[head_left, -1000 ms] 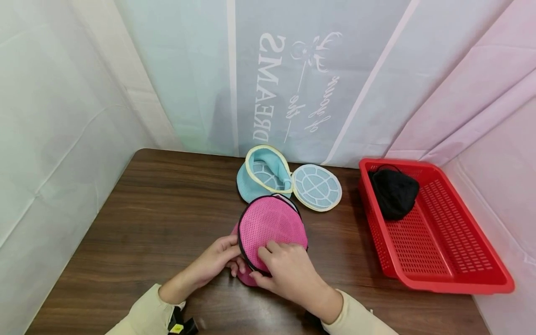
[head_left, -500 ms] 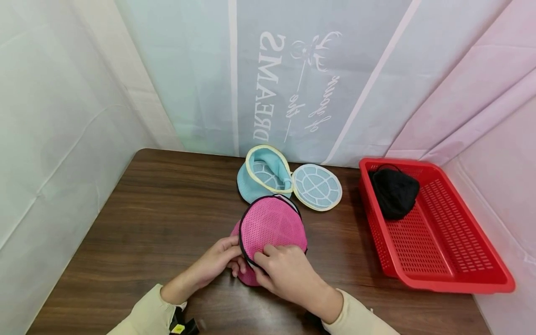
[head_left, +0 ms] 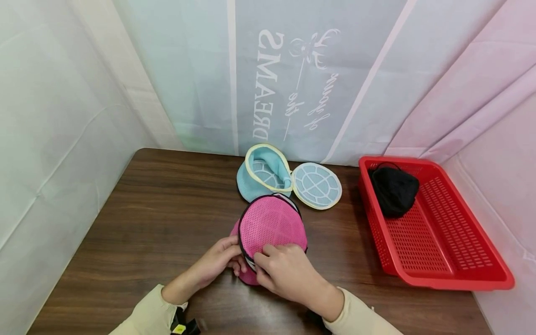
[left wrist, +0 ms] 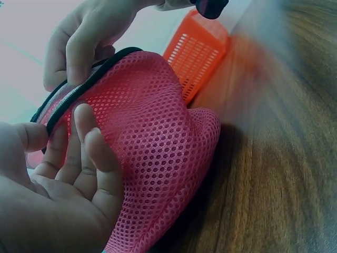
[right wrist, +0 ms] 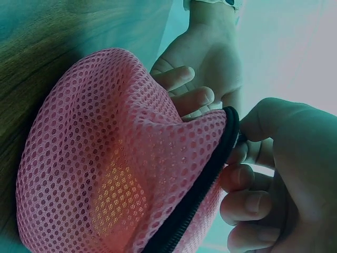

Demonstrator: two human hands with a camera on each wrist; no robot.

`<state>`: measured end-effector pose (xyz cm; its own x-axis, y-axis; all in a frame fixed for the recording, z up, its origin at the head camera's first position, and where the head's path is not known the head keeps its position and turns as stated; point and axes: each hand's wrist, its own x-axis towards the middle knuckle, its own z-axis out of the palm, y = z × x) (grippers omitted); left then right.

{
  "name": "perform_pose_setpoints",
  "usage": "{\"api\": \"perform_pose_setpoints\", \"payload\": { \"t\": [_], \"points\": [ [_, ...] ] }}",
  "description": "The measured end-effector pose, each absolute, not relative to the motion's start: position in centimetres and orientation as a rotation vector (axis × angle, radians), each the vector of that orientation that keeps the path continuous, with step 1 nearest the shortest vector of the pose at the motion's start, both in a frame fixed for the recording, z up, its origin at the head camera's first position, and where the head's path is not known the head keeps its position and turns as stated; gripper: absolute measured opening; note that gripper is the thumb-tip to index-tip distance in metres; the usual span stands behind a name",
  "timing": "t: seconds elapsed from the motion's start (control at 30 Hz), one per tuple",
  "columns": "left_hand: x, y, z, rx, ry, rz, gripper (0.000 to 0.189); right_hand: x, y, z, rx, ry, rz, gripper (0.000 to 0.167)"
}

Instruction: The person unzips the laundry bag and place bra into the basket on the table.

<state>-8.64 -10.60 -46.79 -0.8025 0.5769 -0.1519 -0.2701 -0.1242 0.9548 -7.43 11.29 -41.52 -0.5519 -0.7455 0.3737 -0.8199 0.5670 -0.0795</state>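
A pink mesh laundry bag (head_left: 272, 223) with a black-edged round lid stands on the table between my hands. My left hand (head_left: 213, 260) pinches its rim on the left side, thumb on the black edge (left wrist: 89, 87) and fingers against the mesh. Fingers curled, my right hand (head_left: 289, 272) pinches the zipper edge (right wrist: 195, 190) at the front of the lid; what lies right between its fingertips is hidden. Behind the pink bag sits a light blue mesh laundry bag (head_left: 243, 184) with yellow trim, its round lid (head_left: 317, 186) unzipped and lying to the right.
At the right stands a red plastic basket (head_left: 452, 281) with perforated sides. Inside its far left corner lies a black cloth bag (head_left: 394, 191). Printed curtains (head_left: 188, 70) hang behind and beside the brown wooden table (head_left: 159, 209).
My right fingers have shifted slightly left and down on the lid's front edge, and a pale strip shows beneath that edge. My left hand has stayed about where it was.
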Motion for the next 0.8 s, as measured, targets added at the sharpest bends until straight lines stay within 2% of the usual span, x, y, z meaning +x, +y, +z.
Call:
{"api": "perform_pose_setpoints", "payload": {
  "t": [0.23, 0.5, 0.67, 0.8],
  "points": [
    [-8.7, -10.7, -46.9, 0.344, 1.618, 1.987, 0.02, -7.7, 11.4, -41.2, 1.297, -2.443, 0.392, 0.022],
    [-8.7, -10.9, -47.0, 0.377, 1.621, 2.001, 0.031, -8.2, 12.3, -40.3, 1.268, -2.359, 0.455, 0.017],
    [-8.7, -11.0, -47.0, 0.355, 1.608, 2.012, 0.026, -8.4, 13.2, -39.3, 1.212, -2.374, 0.5, 0.021],
    [-8.7, -11.1, -46.9, 0.354, 1.614, 2.011, 0.031, -8.4, 14.0, -38.5, 1.159, -2.385, 0.541, 0.023]
  ]
}}
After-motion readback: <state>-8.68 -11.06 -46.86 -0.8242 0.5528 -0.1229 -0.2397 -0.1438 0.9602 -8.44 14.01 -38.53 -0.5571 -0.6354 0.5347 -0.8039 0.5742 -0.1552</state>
